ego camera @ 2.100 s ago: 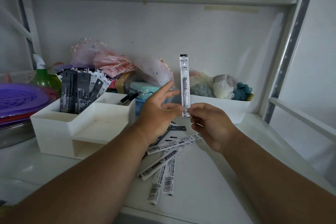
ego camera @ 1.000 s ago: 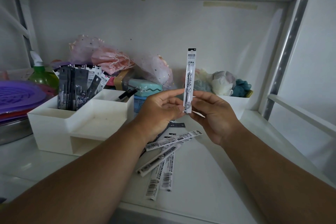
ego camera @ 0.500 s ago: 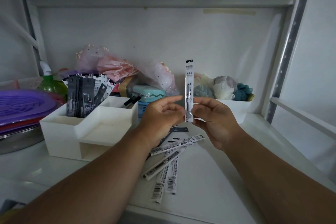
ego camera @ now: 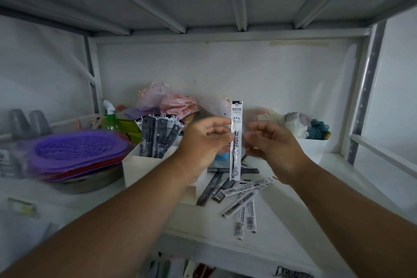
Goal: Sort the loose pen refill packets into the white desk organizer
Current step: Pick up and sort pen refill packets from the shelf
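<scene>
The refill packet (ego camera: 236, 140) beside the left hand (ego camera: 204, 142) is clear with a black top band and black print. Left of that hand, the organizer (ego camera: 144, 165) is white, its packets (ego camera: 158, 136) black and grey; further left, a purple perforated lid (ego camera: 76, 150). Below the right hand (ego camera: 274, 149), loose packets (ego camera: 246, 201) show barcodes.

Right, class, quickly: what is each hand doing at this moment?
Left hand: pinches the upright refill packet at its middle.
Right hand: fingers loosely curled, holding nothing, just beside the packet.
</scene>
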